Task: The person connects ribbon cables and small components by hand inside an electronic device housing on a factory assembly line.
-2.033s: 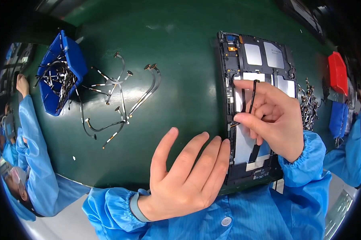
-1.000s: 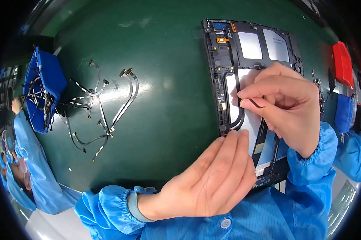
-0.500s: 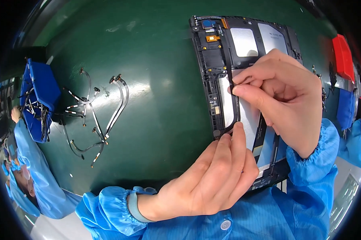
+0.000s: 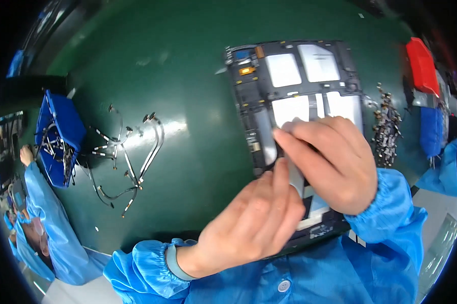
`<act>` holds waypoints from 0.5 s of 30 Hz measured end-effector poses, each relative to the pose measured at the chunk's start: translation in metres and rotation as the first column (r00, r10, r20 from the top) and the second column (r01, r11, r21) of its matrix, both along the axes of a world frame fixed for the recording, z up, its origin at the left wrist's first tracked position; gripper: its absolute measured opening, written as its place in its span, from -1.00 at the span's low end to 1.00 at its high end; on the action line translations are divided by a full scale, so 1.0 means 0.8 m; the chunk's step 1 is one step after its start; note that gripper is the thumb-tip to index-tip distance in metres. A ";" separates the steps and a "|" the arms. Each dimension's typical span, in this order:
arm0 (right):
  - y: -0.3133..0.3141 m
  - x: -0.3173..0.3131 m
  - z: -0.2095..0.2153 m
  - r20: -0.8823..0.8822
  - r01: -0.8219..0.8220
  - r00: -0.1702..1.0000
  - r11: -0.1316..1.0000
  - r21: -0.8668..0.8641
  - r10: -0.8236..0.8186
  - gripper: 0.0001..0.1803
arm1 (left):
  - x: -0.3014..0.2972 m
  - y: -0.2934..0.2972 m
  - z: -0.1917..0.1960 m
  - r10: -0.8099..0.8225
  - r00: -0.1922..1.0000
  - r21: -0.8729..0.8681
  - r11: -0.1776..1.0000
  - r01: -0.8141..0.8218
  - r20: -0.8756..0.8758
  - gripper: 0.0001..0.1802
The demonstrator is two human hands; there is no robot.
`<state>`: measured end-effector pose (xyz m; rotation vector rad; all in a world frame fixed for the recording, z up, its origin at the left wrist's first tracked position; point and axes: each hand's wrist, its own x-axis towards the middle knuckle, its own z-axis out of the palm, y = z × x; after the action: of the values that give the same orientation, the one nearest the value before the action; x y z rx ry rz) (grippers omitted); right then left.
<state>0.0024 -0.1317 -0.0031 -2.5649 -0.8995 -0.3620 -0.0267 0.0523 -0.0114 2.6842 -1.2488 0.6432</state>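
An opened tablet-like device [image 4: 251, 93], with a black frame, silver panels and a small orange flex piece, lies right of centre. My right hand [image 4: 335, 162] is over its middle, thumb and forefinger pinched; motion blur hides what they grip. Just left of it, my left hand [image 4: 248, 223] rests on the device's lower left part. Its fingers are bent and pressed together, with their tips close to the right thumb. A blurred grey strip [image 4: 296, 177] shows between the two hands; I cannot tell which hand, if either, holds it.
Several loose thin cables [image 4: 150, 147] lie on the green table [image 4: 193, 81] to the left. Beyond them a blue bin [image 4: 68, 124] holds more cables. Right of the device is a pile of small parts [image 4: 387, 129], near a red bin [image 4: 422, 66] and another blue bin [image 4: 431, 131]. A co-worker's hand [image 4: 26, 155] is at far left.
The device appears lower and further left in view. My right hand has moved down and left, closer to my left hand. The black cable it pinched along the device's left side no longer shows clearly.
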 end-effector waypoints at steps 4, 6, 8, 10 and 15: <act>0.007 0.016 0.001 0.141 0.074 0.989 0.989 -0.128 -0.055 -0.62 | -0.016 0.009 0.010 0.015 0.991 -0.008 1.000 -0.016 -0.130 -0.88; -0.021 -0.012 -0.003 0.104 0.170 0.981 0.985 -0.030 -0.166 -0.53 | -0.043 0.023 0.029 0.139 0.876 0.061 0.990 -0.125 -0.461 -0.69; -0.042 -0.059 0.004 -0.276 0.313 0.915 0.949 0.028 -0.294 -0.28 | -0.073 0.018 0.044 0.347 0.719 0.079 0.922 -0.379 -0.603 -0.38; -0.045 -0.086 0.003 -0.385 0.278 0.899 0.950 0.141 -0.206 -0.21 | -0.084 0.012 0.028 0.332 0.600 0.106 0.919 -0.381 -0.727 -0.35; -0.058 -0.082 0.005 -0.456 0.332 0.889 0.745 0.578 -0.043 -0.28 | -0.110 -0.035 0.008 -0.074 0.358 -0.353 0.436 -0.828 -0.931 -0.41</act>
<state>-0.0631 -0.1778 0.0010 -1.9587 -0.2650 -0.1272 -0.1146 0.0246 -0.0047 1.8661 0.1954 -0.2106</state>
